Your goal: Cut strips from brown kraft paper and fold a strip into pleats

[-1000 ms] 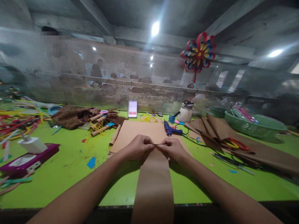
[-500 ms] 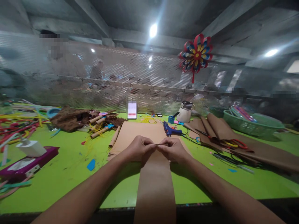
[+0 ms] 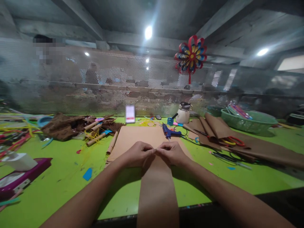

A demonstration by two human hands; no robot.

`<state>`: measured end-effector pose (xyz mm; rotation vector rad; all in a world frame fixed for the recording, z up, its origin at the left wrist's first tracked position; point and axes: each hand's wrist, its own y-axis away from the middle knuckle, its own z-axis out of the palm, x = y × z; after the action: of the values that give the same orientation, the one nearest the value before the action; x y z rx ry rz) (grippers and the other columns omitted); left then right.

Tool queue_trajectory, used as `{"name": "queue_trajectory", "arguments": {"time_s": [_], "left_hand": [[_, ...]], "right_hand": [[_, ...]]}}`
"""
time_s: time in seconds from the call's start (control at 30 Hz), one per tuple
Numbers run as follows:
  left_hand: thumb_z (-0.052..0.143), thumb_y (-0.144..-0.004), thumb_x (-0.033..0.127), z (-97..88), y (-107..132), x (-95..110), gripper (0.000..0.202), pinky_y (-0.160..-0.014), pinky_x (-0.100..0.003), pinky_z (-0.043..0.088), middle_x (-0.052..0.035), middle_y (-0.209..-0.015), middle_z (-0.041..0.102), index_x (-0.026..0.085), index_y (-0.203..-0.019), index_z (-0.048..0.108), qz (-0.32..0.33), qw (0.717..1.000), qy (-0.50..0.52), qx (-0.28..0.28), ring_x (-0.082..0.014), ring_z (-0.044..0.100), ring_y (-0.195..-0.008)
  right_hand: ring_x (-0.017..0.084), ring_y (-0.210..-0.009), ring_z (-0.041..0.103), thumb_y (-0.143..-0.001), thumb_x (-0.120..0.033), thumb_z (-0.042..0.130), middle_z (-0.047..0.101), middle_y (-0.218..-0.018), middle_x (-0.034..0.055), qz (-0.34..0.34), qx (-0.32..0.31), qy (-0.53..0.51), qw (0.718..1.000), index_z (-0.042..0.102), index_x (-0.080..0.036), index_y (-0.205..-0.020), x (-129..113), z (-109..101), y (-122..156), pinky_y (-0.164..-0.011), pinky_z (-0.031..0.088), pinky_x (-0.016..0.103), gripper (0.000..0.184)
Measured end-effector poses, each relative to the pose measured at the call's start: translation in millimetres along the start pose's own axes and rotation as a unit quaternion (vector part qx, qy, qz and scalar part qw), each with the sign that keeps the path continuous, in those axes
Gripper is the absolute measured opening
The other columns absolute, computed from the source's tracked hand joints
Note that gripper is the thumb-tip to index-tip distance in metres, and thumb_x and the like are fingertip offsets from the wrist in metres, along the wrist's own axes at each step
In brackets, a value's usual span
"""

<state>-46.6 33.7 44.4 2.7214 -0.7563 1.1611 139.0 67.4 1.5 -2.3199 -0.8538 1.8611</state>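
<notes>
A long strip of brown paper (image 3: 157,190) runs from the bottom edge of the view up to my hands. My left hand (image 3: 137,154) pinches its far end from the left. From the right, my right hand (image 3: 173,153) pinches the same end, and the fingertips of both hands meet there. Under and beyond the hands lies a stack of brown paper sheets (image 3: 140,134) on the green table (image 3: 118,198). A blue glue gun (image 3: 171,132) rests on the stack's right side, close to my right hand.
Rolled paper tubes (image 3: 96,139) and crumpled brown material (image 3: 64,126) lie left. A purple power strip (image 3: 40,171) sits nearer. Right are brown paper sheets (image 3: 261,152), scissors (image 3: 236,141) and a green basket (image 3: 249,122). A phone (image 3: 130,114) stands by the mesh screen (image 3: 106,101).
The whole view has shifted a little, so most things sit further left. Both hands keep pinching the strip's end, with the fingertips slightly closer together.
</notes>
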Motion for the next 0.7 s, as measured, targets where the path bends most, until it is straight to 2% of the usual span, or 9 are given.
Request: {"name": "queue_trajectory", "arguments": {"time_s": [0.1,0.17,0.3,0.37,0.47,0.7], "left_hand": [[0.043,-0.082,0.052,0.2,-1.8,-1.1,0.048,-0.049,-0.019,0.026,0.0014,-0.057,0.045,0.01,-0.07,0.063,0.006,0.999,-0.03,0.013,-0.01,0.037,-0.055],[0.043,-0.082,0.05,0.9,-2.6,-1.9,0.046,-0.049,-0.019,0.025,0.0015,-0.057,0.046,0.01,-0.067,0.061,0.012,0.999,-0.034,0.014,-0.0097,0.038,-0.055],[0.044,-0.083,0.041,1.6,-2.4,-2.7,0.038,-0.051,-0.019,0.029,0.0011,-0.059,0.05,0.011,-0.068,0.062,0.019,0.999,-0.033,0.038,-0.0099,0.041,-0.056],[0.045,-0.082,0.038,2.0,-2.1,-3.3,0.035,-0.051,-0.019,0.03,0.001,-0.058,0.051,0.011,-0.068,0.062,0.02,0.997,-0.043,0.055,-0.01,0.043,-0.056],[0.045,-0.082,0.035,3.1,-1.9,-4.2,0.033,-0.051,-0.019,0.03,0.0004,-0.059,0.054,0.011,-0.069,0.063,0.022,0.996,-0.053,0.071,-0.0099,0.044,-0.055],[0.046,-0.082,0.034,1.7,-1.3,-0.6,0.031,-0.056,-0.021,0.035,-0.0024,-0.066,0.06,0.012,-0.074,0.066,0.023,0.996,-0.032,0.079,-0.0117,0.05,-0.06]], "right_hand": [[0.013,-0.06,0.055,-0.069,-0.033,0.068,0.065,-0.066,0.0042,-0.022,-0.001,0.008,1.0,0.07,-0.014,-0.068,-3.1,0.2,-0.3,-0.055,0.04,0.023,0.02],[0.013,-0.06,0.054,-0.069,-0.032,0.068,0.065,-0.066,0.004,-0.019,0.0,-0.015,1.0,0.07,-0.014,-0.069,-2.9,0.8,-0.7,-0.055,0.04,0.023,0.018],[0.008,-0.042,0.041,-0.067,-0.038,0.069,0.054,-0.049,-0.0014,0.059,-0.002,-0.117,0.991,0.065,-0.014,-0.068,-1.5,0.2,-1.5,-0.041,0.029,0.021,0.025],[0.006,-0.039,0.038,-0.065,-0.041,0.07,0.052,-0.047,-0.0021,0.083,-0.001,-0.143,0.986,0.063,-0.013,-0.066,-2.9,-0.9,-1.9,-0.04,0.027,0.02,0.028],[0.007,-0.045,0.042,-0.061,-0.04,0.073,0.056,-0.054,0.0004,0.071,0.012,-0.141,0.987,0.062,-0.012,-0.063,-6.6,-1.7,-2.7,-0.043,0.03,0.02,0.03],[0.008,-0.051,0.042,-0.063,-0.038,0.072,0.053,-0.053,-0.0011,0.062,0.025,-0.152,0.986,0.065,-0.011,-0.062,-12.5,-2.8,-2.9,-0.05,0.031,0.022,0.028]]}}
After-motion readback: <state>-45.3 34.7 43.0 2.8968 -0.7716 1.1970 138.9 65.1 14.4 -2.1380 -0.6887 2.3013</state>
